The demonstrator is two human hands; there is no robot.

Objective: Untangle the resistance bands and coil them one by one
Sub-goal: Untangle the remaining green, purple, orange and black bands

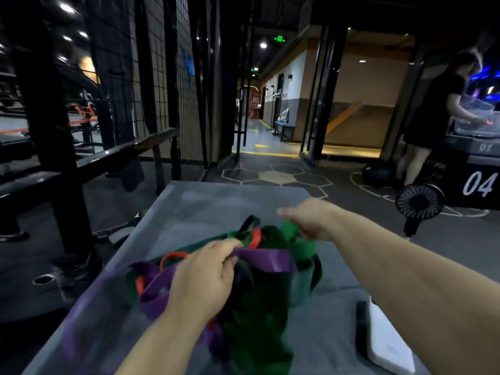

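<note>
A: Biggest first?
B: Across the lower half, from six o'clock up to centre, a gray mat [216, 207]. Off at three o'clock, well apart from it, a black box [479, 182] marked 04

A: And on the mat?
B: Heaped toward six o'clock, a pile of bands [257, 315], tangled, not yet coiled. Widest among them a green band [304, 250], lifted at the pile's one o'clock. Next a purple band [270, 262], stretched flat across the top of the pile and trailing off toward eight

A: Hands?
B: Left hand [205, 277] over the pile's centre, knuckles up, fingers curled and clamped on the purple band. Right hand [311, 221] at the pile's one o'clock, fingers closed round the green band, with the thumb out toward nine

A: Smaller bits?
B: On the floor at three o'clock, near the box, a black fan [419, 203]. At five o'clock on the mat, a white slab [389, 345], lying flat just beside a dark bar [361, 326] too blurred to name. Thin orange band [255, 239] poking out between the two hands. Smallest, a black band [249, 221], looped up at the pile's twelve
</note>
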